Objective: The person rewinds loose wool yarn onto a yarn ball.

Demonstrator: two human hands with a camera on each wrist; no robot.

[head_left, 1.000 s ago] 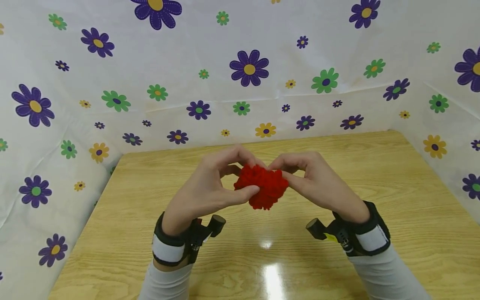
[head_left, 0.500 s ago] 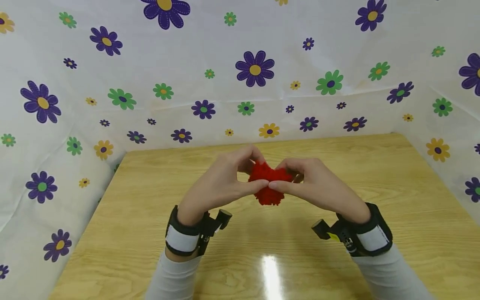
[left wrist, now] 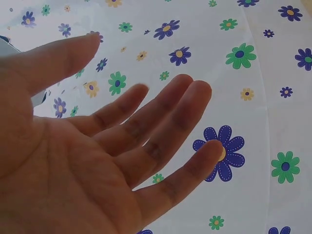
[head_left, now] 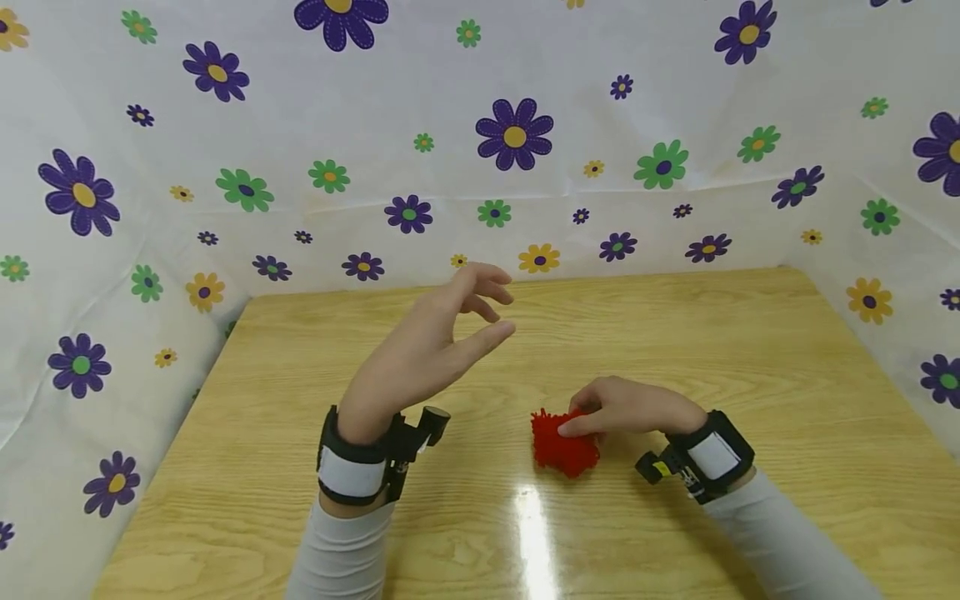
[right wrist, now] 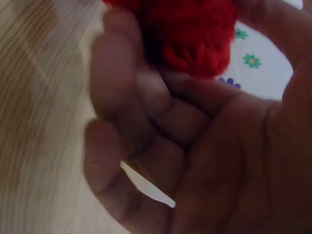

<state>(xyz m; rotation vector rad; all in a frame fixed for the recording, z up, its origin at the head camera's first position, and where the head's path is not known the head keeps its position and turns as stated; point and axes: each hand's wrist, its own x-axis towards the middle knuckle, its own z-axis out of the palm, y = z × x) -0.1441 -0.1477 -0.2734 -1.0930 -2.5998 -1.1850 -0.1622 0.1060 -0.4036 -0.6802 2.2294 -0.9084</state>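
A fuzzy red yarn bundle (head_left: 561,452) shows low over the middle of the wooden table in the head view. Its right edge is pinched between the thumb and fingers of my right hand (head_left: 637,406). Close up in the right wrist view, the red yarn (right wrist: 195,34) sits at the top, between the thumb and curled fingers, and part of it is hidden behind them. My left hand (head_left: 416,354) is raised up and to the left of the bundle, holding nothing. In the left wrist view, its palm (left wrist: 83,165) is bare and the fingers are spread and loosely bent.
The wooden table (head_left: 277,417) has a bright light reflection near its front. White cloth (head_left: 360,108) with purple, green and yellow flowers stands behind it and along both sides. Each wrist wears a black strap (head_left: 352,462) with a small camera mount.
Both hands held the red bundle up together. My left hand has let go and lifted slightly up and left. My right hand has brought the bundle down toward the table's front.
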